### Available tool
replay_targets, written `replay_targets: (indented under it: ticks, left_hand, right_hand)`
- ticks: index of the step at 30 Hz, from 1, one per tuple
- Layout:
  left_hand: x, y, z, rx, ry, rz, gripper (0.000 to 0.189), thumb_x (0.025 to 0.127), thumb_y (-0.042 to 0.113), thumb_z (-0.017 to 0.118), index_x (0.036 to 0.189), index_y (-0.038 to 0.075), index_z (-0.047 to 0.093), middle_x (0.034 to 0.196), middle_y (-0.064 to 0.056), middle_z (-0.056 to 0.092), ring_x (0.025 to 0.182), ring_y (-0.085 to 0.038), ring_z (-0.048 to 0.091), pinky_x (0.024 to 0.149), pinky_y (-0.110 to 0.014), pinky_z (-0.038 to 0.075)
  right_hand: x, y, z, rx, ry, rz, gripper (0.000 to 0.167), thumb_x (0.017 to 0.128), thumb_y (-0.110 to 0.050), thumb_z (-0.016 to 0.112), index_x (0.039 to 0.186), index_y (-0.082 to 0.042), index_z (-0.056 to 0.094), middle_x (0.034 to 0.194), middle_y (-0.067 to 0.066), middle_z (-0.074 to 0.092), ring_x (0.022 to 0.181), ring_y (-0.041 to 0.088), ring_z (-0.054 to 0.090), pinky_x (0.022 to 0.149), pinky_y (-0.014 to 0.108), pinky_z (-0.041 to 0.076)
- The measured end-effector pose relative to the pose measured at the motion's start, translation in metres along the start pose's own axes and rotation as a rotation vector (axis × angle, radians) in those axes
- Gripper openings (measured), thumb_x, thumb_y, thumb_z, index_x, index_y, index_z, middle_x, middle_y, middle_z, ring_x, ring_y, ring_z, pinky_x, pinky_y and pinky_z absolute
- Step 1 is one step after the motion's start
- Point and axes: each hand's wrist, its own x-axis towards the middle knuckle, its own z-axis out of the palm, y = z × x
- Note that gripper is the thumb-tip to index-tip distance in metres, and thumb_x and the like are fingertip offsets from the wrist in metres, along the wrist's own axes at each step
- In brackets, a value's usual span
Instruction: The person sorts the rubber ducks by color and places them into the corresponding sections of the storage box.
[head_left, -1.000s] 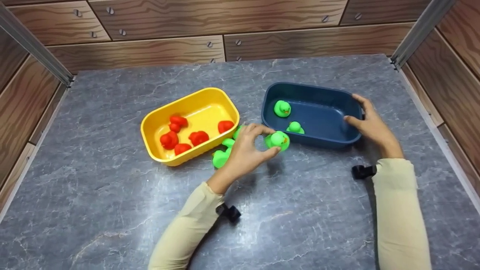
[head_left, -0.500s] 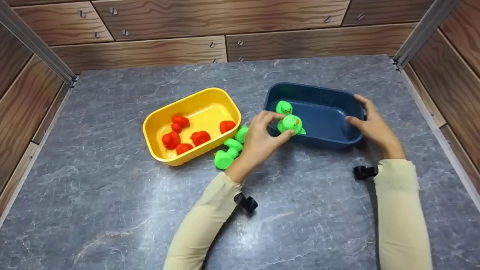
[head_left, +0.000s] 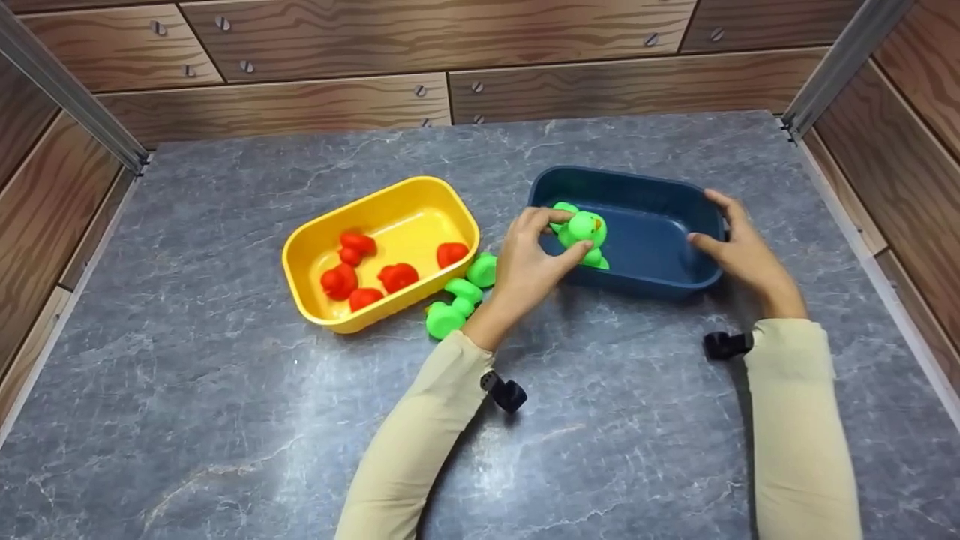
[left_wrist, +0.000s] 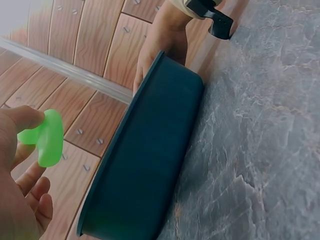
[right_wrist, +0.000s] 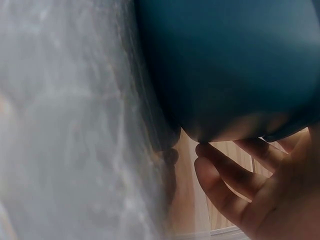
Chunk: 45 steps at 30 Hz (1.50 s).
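Observation:
My left hand (head_left: 529,255) pinches a green rubber duck (head_left: 587,226) between thumb and fingers, above the left part of the dark blue bin (head_left: 660,247). In the left wrist view the held duck (left_wrist: 50,138) is higher than the bin's rim. Two more green ducks lie in that bin, partly hidden behind the held one. At the bin's right end my right hand (head_left: 754,251) grips the rim, thumb inside and fingers outside. The right wrist view has its fingers (right_wrist: 225,175) against the bin's outer wall (right_wrist: 225,65).
Left of the blue bin stands a yellow bin (head_left: 300,300) holding several red rubber ducks (head_left: 397,277). Several green ducks (head_left: 445,321) lie on the grey marbled table (head_left: 225,420) against its front right side. Wood-patterned walls (head_left: 315,37) enclose the back and sides.
My left hand has carried the green duck right and away from me, from in front of the blue bin to over it. My right hand has stayed at the bin's rim.

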Motion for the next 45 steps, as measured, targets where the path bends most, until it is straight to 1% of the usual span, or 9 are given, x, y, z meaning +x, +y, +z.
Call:
replay_targets:
  ticks: [3, 5, 10, 16, 22, 25, 28, 35, 45]
  left_hand:
    - [0.004, 0.001, 0.002, 0.023, 0.005, -0.005, 0.034, 0.080, 0.029, 0.078, 0.108, 0.012, 0.068, 0.105, -0.004, 0.063, 0.094, -0.017, 0.056, 0.081, -0.020, 0.043]
    - [0.008, 0.001, 0.004, 0.029, -0.003, -0.013, 0.034, 0.080, 0.030, 0.078, 0.108, 0.013, 0.068, 0.105, -0.003, 0.063, 0.093, -0.017, 0.056, 0.079, -0.019, 0.042]
    - [0.016, 0.002, 0.005, 0.010, -0.009, -0.045, 0.034, 0.081, 0.030, 0.077, 0.110, 0.014, 0.068, 0.107, -0.003, 0.062, 0.097, -0.022, 0.056, 0.079, -0.019, 0.040]
    - [0.024, 0.002, 0.004, 0.029, 0.007, -0.078, 0.035, 0.082, 0.032, 0.077, 0.111, 0.014, 0.068, 0.106, -0.005, 0.062, 0.099, -0.024, 0.057, 0.081, -0.024, 0.042]
    - [0.030, 0.005, 0.005, 0.096, 0.002, -0.105, 0.035, 0.082, 0.035, 0.075, 0.112, 0.018, 0.068, 0.106, -0.001, 0.062, 0.098, -0.016, 0.055, 0.081, -0.023, 0.043]
    - [0.033, 0.006, 0.006, 0.111, -0.001, -0.108, 0.035, 0.083, 0.035, 0.075, 0.112, 0.018, 0.067, 0.106, -0.001, 0.061, 0.100, -0.017, 0.055, 0.082, -0.024, 0.043]
    - [0.035, 0.006, 0.006, 0.120, -0.003, -0.112, 0.035, 0.083, 0.035, 0.075, 0.113, 0.018, 0.067, 0.107, -0.002, 0.061, 0.103, -0.020, 0.056, 0.083, -0.025, 0.043]
    - [0.035, 0.001, 0.007, 0.192, -0.002, -0.117, 0.035, 0.083, 0.038, 0.074, 0.112, 0.020, 0.068, 0.109, 0.001, 0.063, 0.101, -0.016, 0.054, 0.086, -0.028, 0.043]
    - [0.033, -0.010, 0.004, 0.191, -0.030, -0.139, 0.039, 0.085, 0.039, 0.072, 0.118, 0.018, 0.065, 0.115, 0.000, 0.063, 0.115, -0.020, 0.053, 0.100, -0.033, 0.040]
  right_hand:
    - [-0.002, -0.001, -0.002, -0.040, 0.007, -0.006, 0.078, 0.098, -0.025, 0.053, 0.156, -0.018, 0.002, 0.161, 0.019, 0.002, 0.139, 0.043, 0.024, 0.083, 0.014, 0.042]
    - [-0.003, -0.001, -0.004, -0.068, 0.020, -0.016, 0.078, 0.098, -0.027, 0.053, 0.156, -0.016, 0.002, 0.161, 0.020, 0.002, 0.138, 0.045, 0.025, 0.080, 0.011, 0.040]
    - [-0.005, -0.002, -0.006, -0.041, 0.036, -0.033, 0.077, 0.098, -0.024, 0.053, 0.156, -0.014, 0.004, 0.160, 0.022, 0.004, 0.135, 0.048, 0.027, 0.071, 0.005, 0.042]
    - [-0.003, -0.001, -0.004, -0.029, 0.030, -0.022, 0.077, 0.098, -0.024, 0.054, 0.156, -0.016, 0.004, 0.161, 0.020, 0.002, 0.137, 0.047, 0.026, 0.073, 0.006, 0.042]
    - [0.000, 0.001, -0.002, -0.010, 0.019, -0.001, 0.077, 0.098, -0.022, 0.053, 0.156, -0.018, 0.003, 0.161, 0.020, 0.001, 0.138, 0.046, 0.025, 0.072, 0.008, 0.045]
    - [0.000, 0.001, -0.001, 0.014, 0.013, 0.017, 0.077, 0.098, -0.023, 0.053, 0.156, -0.020, 0.003, 0.161, 0.019, 0.001, 0.138, 0.044, 0.025, 0.075, 0.010, 0.047]
    - [-0.001, -0.001, -0.001, 0.020, 0.011, 0.031, 0.077, 0.098, -0.024, 0.054, 0.156, -0.022, 0.003, 0.162, 0.017, 0.001, 0.139, 0.042, 0.025, 0.077, 0.012, 0.047]
    - [-0.002, -0.002, -0.001, -0.054, 0.008, -0.023, 0.078, 0.098, -0.025, 0.053, 0.156, -0.014, 0.002, 0.161, 0.022, 0.002, 0.139, 0.048, 0.024, 0.073, 0.007, 0.041]
    - [-0.001, 0.000, 0.000, -0.047, 0.011, 0.001, 0.079, 0.098, -0.025, 0.054, 0.156, -0.017, 0.002, 0.160, 0.022, 0.004, 0.139, 0.044, 0.025, 0.076, 0.008, 0.041]
